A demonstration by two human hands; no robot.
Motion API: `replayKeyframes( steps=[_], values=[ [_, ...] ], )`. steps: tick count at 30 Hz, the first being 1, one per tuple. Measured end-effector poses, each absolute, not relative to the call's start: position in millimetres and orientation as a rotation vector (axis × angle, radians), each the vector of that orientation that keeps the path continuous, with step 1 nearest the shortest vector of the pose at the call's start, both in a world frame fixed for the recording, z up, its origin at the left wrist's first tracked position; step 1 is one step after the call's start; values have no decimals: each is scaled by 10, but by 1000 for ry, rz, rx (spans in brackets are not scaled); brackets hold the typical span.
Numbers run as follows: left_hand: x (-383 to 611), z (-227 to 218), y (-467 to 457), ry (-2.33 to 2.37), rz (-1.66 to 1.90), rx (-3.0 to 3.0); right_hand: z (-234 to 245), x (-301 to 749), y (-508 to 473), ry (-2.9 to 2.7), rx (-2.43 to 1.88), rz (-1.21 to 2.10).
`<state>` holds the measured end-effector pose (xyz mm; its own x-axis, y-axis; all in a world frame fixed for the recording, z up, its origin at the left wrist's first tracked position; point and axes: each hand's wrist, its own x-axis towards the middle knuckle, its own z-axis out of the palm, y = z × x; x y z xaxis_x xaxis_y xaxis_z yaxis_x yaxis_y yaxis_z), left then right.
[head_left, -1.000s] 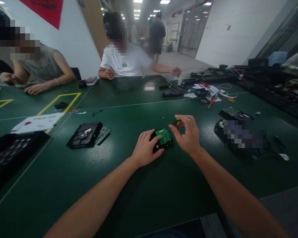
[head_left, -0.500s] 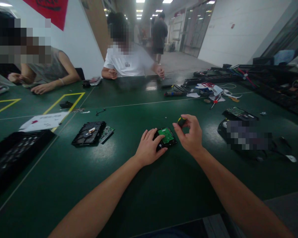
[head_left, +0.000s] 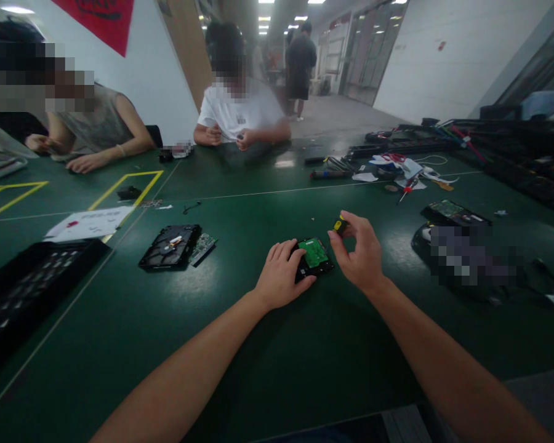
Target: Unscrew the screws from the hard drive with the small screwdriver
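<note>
A hard drive [head_left: 314,255] lies on the green table, its green circuit board facing up. My left hand [head_left: 284,274] grips it from the left, thumb along the near edge and fingers over the far left side. Just right of the drive, my right hand [head_left: 360,249] is raised, pinching a screwdriver [head_left: 338,225] by its stubby yellow-and-black handle. The screwdriver's shaft cannot be made out, nor whether it touches the drive.
Left of my hands lie an opened drive casing [head_left: 170,247] and a loose circuit board [head_left: 203,249]. A black tray [head_left: 37,289] stands farther left. On the right are another drive [head_left: 455,212], a red screwdriver [head_left: 404,192] and cables [head_left: 337,165]. Two people sit across the table.
The whole view has shifted slightly. The screwdriver handle has turned a little in my right hand; my left hand stays on the drive. The person opposite has brought both hands together.
</note>
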<state>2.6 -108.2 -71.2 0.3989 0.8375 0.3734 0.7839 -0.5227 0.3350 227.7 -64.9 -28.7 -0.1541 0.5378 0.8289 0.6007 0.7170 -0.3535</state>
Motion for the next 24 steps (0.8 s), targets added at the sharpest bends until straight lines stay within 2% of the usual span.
replayKeyframes(
  steps=[24],
  values=[
    [33, -687, -1100, 1497, 750, 2544, -198, 2284, -683, -1757, -877, -164]
  ],
)
